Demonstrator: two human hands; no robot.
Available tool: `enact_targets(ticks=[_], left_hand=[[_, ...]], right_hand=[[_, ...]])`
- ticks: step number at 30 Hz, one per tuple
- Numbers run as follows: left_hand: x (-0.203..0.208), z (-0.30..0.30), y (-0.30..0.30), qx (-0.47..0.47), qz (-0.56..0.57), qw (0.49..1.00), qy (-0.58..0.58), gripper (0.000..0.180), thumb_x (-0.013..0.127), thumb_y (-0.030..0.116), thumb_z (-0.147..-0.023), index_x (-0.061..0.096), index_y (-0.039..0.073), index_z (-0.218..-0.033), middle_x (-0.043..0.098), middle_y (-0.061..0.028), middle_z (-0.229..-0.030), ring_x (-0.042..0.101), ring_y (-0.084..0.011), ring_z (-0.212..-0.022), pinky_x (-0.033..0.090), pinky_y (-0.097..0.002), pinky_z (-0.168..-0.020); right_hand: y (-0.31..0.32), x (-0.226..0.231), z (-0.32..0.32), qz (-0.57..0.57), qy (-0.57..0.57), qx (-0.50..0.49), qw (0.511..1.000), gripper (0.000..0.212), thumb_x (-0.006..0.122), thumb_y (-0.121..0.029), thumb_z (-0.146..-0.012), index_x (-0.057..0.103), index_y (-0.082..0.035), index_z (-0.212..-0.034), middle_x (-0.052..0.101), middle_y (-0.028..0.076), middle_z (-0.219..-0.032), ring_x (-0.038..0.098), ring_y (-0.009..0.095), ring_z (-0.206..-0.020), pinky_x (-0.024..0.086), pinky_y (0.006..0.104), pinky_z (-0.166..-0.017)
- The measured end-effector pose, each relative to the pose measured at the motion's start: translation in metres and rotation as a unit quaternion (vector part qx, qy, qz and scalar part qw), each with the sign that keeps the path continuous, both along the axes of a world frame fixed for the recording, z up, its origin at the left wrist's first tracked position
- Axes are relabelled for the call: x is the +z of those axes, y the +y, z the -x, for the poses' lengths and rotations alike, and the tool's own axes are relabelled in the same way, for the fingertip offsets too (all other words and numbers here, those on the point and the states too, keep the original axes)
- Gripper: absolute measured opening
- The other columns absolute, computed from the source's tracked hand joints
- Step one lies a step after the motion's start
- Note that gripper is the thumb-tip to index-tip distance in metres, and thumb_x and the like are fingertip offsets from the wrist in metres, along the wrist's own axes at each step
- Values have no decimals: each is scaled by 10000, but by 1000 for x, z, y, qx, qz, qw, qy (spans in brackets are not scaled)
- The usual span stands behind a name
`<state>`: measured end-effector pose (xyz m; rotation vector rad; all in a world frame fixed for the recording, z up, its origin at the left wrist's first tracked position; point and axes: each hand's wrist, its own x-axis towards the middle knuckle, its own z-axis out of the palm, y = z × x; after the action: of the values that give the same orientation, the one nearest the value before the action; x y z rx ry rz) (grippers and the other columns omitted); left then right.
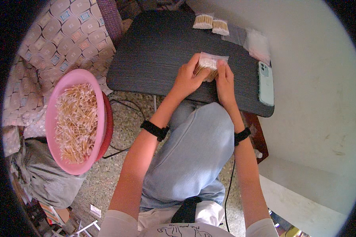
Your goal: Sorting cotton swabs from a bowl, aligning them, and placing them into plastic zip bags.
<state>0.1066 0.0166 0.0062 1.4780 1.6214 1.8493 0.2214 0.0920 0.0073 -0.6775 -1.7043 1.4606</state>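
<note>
Over the near part of a dark table [146, 63], both my hands grip a clear plastic bag of cotton swabs [208, 65]. My left hand [188, 79] is closed around its left side, with the thumb across the front. On the right side, my right hand [224, 81] pinches the bag near its top edge. White cotton tips show in the upper part of the bag, and wooden sticks below them. To my left stands a pink oval basin [51, 122] heaped with loose cotton swabs [77, 122].
Two filled swab bags [203, 21] lie at the table's far edge. Beside them are a stack of clear empty bags [258, 42] and a pale-green phone [266, 83] at the right edge. A white wall [312, 87] rises on the right. A black cable [126, 106] crosses the speckled floor.
</note>
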Motion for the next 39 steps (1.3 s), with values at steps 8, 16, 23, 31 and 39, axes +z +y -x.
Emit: enact_targets(ticks=[8, 16, 23, 31, 39], left_hand=[[-4, 7, -2, -119, 44, 977, -169, 241, 595, 185, -879, 514, 71, -1075, 554, -36, -995, 525, -132, -954, 419, -276, -850], [-4, 7, -3, -125, 43, 978, -164, 203, 552, 206, -903, 525, 76, -1056, 549, -19, -1002, 508, -111, -965, 403, -254, -863], [-2, 7, 1, -133, 10, 978, -162, 256, 496, 235, -922, 594, 14, -1005, 629, -63, -958, 581, -136, -895, 450, -273, -794], [2, 1, -3, -72, 70, 980, -170, 330, 470, 266, -949, 623, -23, -998, 655, -69, -910, 591, -130, -853, 466, -280, -773], [-1, 0, 5, -22, -44, 988, -147, 338, 484, 276, -955, 546, 30, -1179, 615, -116, -1076, 604, -171, -912, 470, -274, -790]], right_hand=[[-1, -2, 1, 7, 40, 34, 999, 276, 479, -258, -967, 589, -11, -1022, 606, 33, -940, 525, 106, -881, 424, 248, -796], [-4, 2, 0, 39, 110, 68, 991, 186, 519, -194, -939, 606, -33, -974, 600, 9, -923, 523, 87, -863, 413, 225, -785], [-2, -2, -1, 92, 134, 34, 986, 227, 500, -228, -950, 593, -36, -874, 555, -28, -815, 475, 64, -773, 392, 222, -701], [1, -2, -3, 56, 114, 51, 991, 250, 504, -242, -956, 607, -26, -882, 563, -28, -821, 483, 66, -775, 400, 228, -703], [-12, 10, 0, -20, 18, 17, 1000, 303, 488, -296, -964, 569, -14, -1041, 604, 43, -974, 535, 108, -884, 429, 248, -792]])
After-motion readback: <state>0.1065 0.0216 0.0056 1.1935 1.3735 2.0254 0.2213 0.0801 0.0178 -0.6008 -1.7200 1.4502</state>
